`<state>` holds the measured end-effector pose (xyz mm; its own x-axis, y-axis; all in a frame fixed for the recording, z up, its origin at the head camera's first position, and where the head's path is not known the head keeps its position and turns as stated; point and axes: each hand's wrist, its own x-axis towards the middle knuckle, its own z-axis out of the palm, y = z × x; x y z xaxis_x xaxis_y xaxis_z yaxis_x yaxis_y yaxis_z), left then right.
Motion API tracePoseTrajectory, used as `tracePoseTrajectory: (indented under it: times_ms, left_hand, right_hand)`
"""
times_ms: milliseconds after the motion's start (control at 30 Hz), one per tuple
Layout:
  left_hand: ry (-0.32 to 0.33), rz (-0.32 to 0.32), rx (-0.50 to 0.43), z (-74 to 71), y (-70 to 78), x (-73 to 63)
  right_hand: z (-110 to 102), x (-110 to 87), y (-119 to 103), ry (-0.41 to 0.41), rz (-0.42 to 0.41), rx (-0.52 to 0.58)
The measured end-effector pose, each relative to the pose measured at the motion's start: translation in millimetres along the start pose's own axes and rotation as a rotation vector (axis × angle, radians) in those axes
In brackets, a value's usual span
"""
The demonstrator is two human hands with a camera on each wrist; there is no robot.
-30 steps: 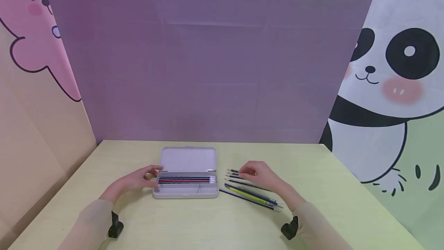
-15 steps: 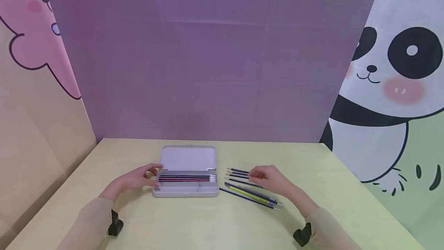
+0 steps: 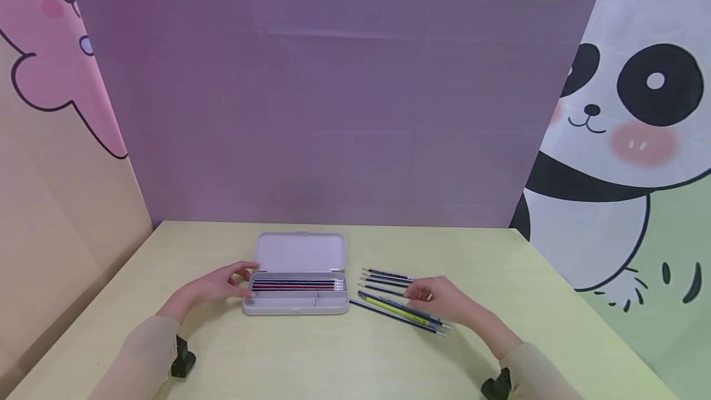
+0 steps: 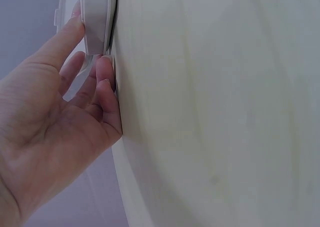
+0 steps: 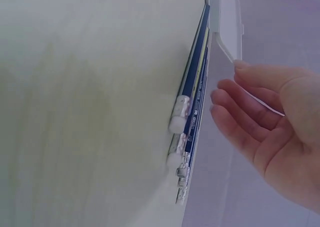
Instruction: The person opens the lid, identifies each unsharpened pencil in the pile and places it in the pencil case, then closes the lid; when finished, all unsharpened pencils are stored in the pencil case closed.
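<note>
A pale lilac pencil case (image 3: 280, 303) lies with its lid (image 3: 300, 252) swung back. Several striped pencils (image 3: 297, 286) rest side by side in its rear compartment. My left hand (image 3: 219, 283) holds the case's left end, thumb at the near corner and fingers near the hinge. In the left wrist view, the thumb presses against the end of the case. My right hand (image 3: 441, 298) hovers over loose dark-blue pencils (image 3: 383, 301) to the right of the case, with relaxed fingers and nothing between them. A yellow pencil (image 3: 397, 312) lies among the blue ones. White erasers (image 5: 177, 124) cap the pencils.
The light wooden table (image 3: 300, 357) carries everything. A purple cloth panel (image 3: 344, 91) stands behind its far edge. Cartoon-printed walls flank it, with a panda (image 3: 627, 153) on the right. A black camera mount sits on each wrist.
My right hand has moved nearer and to the right, from over the rear pencils to over the middle ones, uncovering more of the rear ones. The left hand and case stay put.
</note>
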<state>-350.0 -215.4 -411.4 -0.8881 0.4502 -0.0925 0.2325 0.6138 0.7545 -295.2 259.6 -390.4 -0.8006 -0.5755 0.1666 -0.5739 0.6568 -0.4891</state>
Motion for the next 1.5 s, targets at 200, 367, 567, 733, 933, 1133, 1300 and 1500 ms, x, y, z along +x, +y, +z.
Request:
tracePoseTrajectory:
  times_ms: [200, 367, 567, 733, 933, 1133, 1300, 1500]
  left_hand:
    - [-0.002, -0.003, 0.001, -0.6, -1.6, 0.6]
    - [0.000, -0.002, -0.007, -0.8, -1.3, 0.5]
    - [0.001, -0.001, -0.010, -0.2, -2.0, 0.2]
    - [0.002, -0.001, -0.007, 0.5, 0.3, -1.7]
    - [0.009, 0.013, 0.000, 0.5, 2.7, -3.1]
    - [0.012, 0.015, 0.002, 0.5, 2.8, -3.3]
    - [0.009, 0.004, -0.001, 0.9, 2.3, -3.1]
    - [0.009, 0.000, -0.004, 1.1, 3.1, -3.7]
  right_hand:
    - [0, -5.0, -1, -0.046, 0.004, 0.001]
    - [-2, -6.6, -2, -0.067, -0.005, -0.010]
    - [-2, -7.4, -1, -0.086, 0.022, -0.015]
    - [-1, -8.7, 1, -0.091, 0.047, -0.013]
    - [-1, -10.0, 4, -0.084, 0.040, -0.060]
    - [-2, -11.9, 4, -0.086, 0.072, -0.059]
    - [-2, -12.1, 2, -0.084, 0.104, -0.058]
    - [-1, -10.7, 4, -0.061, 0.146, -0.074]
